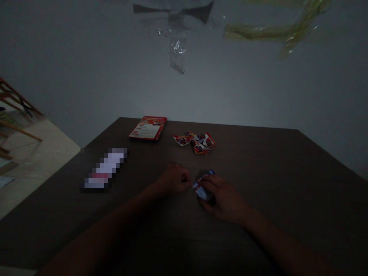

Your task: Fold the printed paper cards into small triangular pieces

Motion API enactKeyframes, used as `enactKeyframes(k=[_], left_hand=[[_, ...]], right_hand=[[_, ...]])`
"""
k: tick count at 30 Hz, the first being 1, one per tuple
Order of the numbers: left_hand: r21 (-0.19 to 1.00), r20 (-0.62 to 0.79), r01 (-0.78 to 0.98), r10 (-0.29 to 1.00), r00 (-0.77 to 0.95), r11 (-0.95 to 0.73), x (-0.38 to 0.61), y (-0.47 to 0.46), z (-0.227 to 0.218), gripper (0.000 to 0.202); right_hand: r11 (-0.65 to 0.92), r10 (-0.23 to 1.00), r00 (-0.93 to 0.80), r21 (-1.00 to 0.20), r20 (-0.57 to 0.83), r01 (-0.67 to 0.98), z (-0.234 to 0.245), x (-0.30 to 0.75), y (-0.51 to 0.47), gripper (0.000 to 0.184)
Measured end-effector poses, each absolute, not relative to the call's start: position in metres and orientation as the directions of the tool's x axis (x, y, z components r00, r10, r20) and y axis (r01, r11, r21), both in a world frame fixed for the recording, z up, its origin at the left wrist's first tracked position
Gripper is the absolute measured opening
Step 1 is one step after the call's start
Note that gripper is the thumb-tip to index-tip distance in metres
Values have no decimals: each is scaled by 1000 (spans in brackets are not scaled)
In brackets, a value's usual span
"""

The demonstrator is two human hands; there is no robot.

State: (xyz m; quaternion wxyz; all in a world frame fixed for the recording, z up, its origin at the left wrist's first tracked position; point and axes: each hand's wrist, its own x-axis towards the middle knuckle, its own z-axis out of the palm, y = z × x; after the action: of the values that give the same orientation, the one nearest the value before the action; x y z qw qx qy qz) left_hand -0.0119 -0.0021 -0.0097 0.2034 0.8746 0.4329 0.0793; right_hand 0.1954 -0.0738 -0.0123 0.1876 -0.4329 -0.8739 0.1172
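A small folded paper (204, 190), blue and white with bits of red, is on the table in front of me. My right hand (225, 195) bends over its right side, fingers on top and thumb at the near edge, holding it. At the paper's left corner is my left hand (175, 178), its fingers curled in and the fingertips pinched together at that corner. Dim light blurs exactly how the left fingertips grip. Beyond the hands lie several folded paper pieces (199, 147), red, white and dark, in a loose cluster.
A stack of printed red and white leaflets (148, 128) lies at the back left of the dark wooden table (258, 161). Nearer on the left is a pixelated phone-like slab (106, 168). The taped wall (224, 88) borders the table's far edge.
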Motion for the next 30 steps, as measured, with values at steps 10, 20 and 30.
enactKeyframes(k=[10,20,30], left_hand=[[473,-154,777,829,537,-415,-4,1,-2,13],[547,-206,763,828,522,-345,-4,2,1,13],[498,-52,606,677,734,-620,-13,1,-8,21]], right_hand=[[600,799,-555,-351,230,719,-9,194,-75,44],[639,767,-592,-367,246,676,-11,199,-68,25],[571,815,-510,-526,273,630,-17,203,-60,22]])
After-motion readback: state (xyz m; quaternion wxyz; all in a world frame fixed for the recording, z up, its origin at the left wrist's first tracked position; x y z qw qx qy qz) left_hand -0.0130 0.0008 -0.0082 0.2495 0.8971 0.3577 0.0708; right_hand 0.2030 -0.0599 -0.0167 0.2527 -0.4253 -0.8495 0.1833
